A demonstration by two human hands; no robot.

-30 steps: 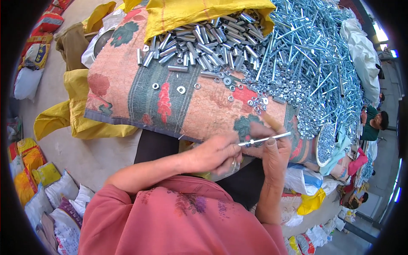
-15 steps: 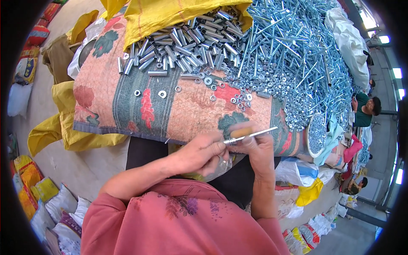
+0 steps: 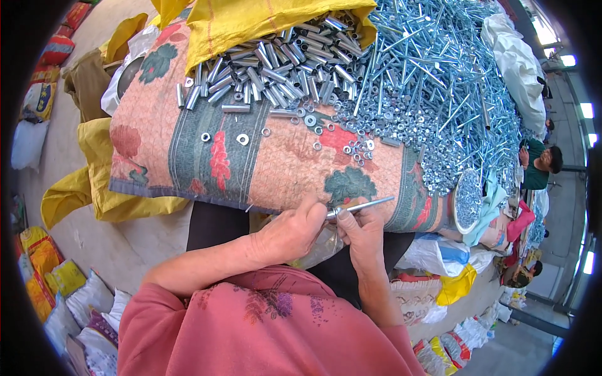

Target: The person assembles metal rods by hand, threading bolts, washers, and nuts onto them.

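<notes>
In front of me both hands meet on a long thin metal bolt (image 3: 376, 202), with its bare shank pointing right and slightly up. My left hand (image 3: 291, 230) is closed round its thicker left end, where the fingers hide most of the metal. The thumb and fingers of my right hand (image 3: 362, 235) pinch the bolt near that end. Just beyond lies the flowered quilted cloth (image 3: 282, 175), with several loose washers (image 3: 242, 140) and nuts on it. Metal sleeves (image 3: 276, 62) are heaped farther back, beside a large pile of long bolts (image 3: 433, 62).
A yellow woven sack (image 3: 238, 25) partly covers the sleeves. Small nuts (image 3: 439, 166) spread along the pile's near edge, beside an oval white-rimmed container (image 3: 467, 207) of small parts. Filled sacks (image 3: 88, 297) line the left floor. A person in green (image 3: 535, 166) is at far right.
My right hand has come down and left, its fingers closing on the bolt near my left hand. The bolt's free end has dropped lower and shifted left.
</notes>
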